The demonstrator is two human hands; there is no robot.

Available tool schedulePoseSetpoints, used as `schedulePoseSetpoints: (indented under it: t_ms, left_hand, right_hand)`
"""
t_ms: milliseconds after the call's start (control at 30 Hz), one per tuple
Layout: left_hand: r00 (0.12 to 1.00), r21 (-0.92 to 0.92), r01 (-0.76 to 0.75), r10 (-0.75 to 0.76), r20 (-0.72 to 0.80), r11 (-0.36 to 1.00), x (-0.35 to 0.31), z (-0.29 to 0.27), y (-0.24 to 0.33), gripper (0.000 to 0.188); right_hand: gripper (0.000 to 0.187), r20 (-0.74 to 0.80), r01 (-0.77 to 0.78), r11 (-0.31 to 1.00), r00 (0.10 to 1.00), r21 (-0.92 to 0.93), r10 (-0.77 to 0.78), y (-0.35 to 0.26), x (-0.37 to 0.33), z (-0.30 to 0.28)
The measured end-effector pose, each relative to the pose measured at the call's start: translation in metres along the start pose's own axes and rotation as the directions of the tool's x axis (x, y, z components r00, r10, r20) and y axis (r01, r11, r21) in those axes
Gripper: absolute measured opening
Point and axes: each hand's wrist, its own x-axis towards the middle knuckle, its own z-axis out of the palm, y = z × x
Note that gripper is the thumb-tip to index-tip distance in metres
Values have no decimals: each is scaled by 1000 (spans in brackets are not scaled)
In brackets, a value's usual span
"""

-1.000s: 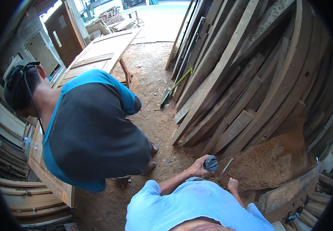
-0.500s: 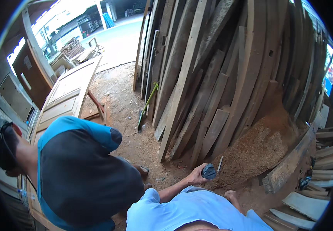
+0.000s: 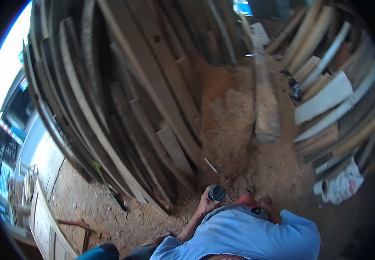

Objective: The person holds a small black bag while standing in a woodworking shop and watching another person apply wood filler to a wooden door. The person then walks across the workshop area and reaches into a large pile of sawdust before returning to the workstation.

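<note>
One dark cylindrical object (image 3: 217, 193) is sitting gripped in the left hand (image 3: 205, 202), apparently being carried, next needing steady hold; right hand (image 3: 266, 203) state unclear.

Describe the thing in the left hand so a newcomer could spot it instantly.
Find the light-blue shirt at the bottom centre. Beyond its left side, the left hand grips a rounded object. Its dark blue-grey colour sets it apart from the brown sawdust and the thin white stick just above it.
</note>
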Motion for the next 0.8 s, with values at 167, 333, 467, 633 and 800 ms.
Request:
schedulePoseSetpoints:
  t_ms: [167,333,467,633,800]
  left_hand:
    - [972,-100,39,-14,236,994,16,23,-14,63]
    - [934,92,-29,-5,356,995,42,37,-5,71]
    - [889,32,30,-41,455,999,69,59,-2,74]
    - [840,22,-17,2,543,1000,100,113,-7,72]
    - [782,19,114,-101,615,993,119,196,-2,68]
  right_hand:
    - [37,-72,-305,907,938,289,339,11,-43,35]
    - [45,69,-415,749,892,516,447,24,-66,71]
    - [49,199,-373,661,924,651,326,45,-84,109]
    - [46,568,-593,136,802,793,183,59,-108,76]
    - [31,383,-214,-408,835,888,395,116,-89,59]
